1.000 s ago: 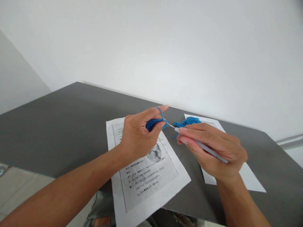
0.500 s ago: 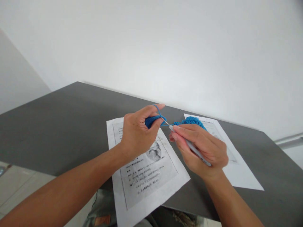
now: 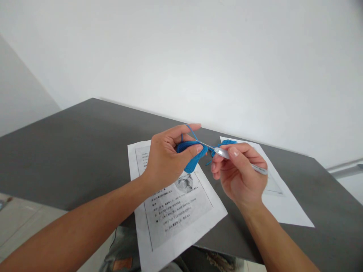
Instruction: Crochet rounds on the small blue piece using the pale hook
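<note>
Between its thumb and fingers my left hand (image 3: pixel 167 155) pinches a blue crocheted piece (image 3: pixel 193 160). A strand of blue yarn (image 3: pixel 192 132) runs over its raised index finger down to the work. My right hand (image 3: pixel 244 170) grips a crochet hook (image 3: pixel 222 152) by its grey handle. The hook's thin metal shaft reaches left to the top edge of the crocheted piece, where its tip is too small to make out. Behind the right hand lies a bundle of blue yarn (image 3: pixel 227 142), partly hidden by the fingers.
Under the left hand lies a printed sheet (image 3: pixel 181 223) with text and a picture, overhanging the front edge of the dark table (image 3: pixel 85 151). Another sheet (image 3: pixel 289 209) rests beneath the yarn at the right. A white wall (image 3: pixel 181 56) rises behind the table.
My right hand has turned over, so the hook lies flatter and a little farther right. The crocheted piece has tilted, showing more of its lower part below my left thumb.
</note>
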Available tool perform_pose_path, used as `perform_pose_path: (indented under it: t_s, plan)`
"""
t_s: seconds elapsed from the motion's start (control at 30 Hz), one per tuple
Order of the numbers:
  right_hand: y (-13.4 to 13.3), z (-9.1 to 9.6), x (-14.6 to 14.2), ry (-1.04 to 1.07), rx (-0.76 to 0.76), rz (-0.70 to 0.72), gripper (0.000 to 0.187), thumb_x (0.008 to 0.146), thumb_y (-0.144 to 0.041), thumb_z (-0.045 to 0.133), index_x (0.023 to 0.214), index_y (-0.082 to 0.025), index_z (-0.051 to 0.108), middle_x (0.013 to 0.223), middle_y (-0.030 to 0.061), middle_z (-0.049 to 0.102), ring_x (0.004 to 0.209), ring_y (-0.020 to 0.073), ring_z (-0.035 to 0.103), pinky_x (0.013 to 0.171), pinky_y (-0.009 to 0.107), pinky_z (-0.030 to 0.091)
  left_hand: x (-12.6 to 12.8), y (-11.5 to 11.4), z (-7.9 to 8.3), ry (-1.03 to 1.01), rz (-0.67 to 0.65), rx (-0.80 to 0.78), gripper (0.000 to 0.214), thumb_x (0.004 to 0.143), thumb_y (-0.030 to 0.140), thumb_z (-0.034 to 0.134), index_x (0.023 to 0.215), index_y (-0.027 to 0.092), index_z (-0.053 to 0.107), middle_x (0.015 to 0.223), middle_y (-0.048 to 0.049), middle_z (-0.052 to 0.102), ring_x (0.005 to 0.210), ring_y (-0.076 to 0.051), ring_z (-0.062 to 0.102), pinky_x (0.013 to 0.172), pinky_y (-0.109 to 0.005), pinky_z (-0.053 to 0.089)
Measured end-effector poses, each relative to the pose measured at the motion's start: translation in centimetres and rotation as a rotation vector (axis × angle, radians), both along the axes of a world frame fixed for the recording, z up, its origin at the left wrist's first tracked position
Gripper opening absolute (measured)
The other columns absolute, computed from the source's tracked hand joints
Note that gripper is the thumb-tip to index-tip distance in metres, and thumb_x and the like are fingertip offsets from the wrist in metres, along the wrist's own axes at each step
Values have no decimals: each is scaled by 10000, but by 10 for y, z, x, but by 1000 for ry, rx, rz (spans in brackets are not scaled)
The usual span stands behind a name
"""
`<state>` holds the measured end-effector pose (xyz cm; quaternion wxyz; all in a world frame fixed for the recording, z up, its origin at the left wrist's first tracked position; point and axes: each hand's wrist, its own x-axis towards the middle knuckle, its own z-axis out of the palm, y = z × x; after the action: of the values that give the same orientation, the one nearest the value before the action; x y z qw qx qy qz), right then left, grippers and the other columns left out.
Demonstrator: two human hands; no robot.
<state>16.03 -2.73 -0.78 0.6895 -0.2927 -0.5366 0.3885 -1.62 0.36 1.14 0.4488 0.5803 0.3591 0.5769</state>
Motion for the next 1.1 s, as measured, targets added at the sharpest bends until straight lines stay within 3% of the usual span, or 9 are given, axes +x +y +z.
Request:
perform_pose_path:
  t_s: [0.4, 0.8, 1.1]
  plan:
    - [-1, -2, -8, 34, 17, -3, 67, 951, -292, 846, 985, -236, 860, 773, 10, 828, 586, 153, 754, 469, 247, 634, 2, -4, -1, -93, -154, -86, 416, 786, 132, 862, 1199, 164, 830, 772, 27, 771, 690, -130, 702, 672, -250, 599]
    - [-2, 1, 17, -192, 148, 30, 155, 969, -163, 818, 1085, -242, 884, 894, 43, 842, 674, 163, 786, 539, 282, 679, 0, -4, 2, -85, -146, -124, 422, 752, 116, 869, 1171, 141, 830, 723, 36, 748, 630, -115, 694, 584, -207, 547]
    - [-2, 7, 27, -319, 221, 7, 218, 973, -136, 805, 1123, -274, 883, 849, 50, 826, 683, 182, 768, 527, 316, 664, 1, -2, 3, -71, -124, -134, 462, 739, 105, 848, 1200, 99, 823, 704, 37, 726, 592, -82, 641, 550, -172, 521]
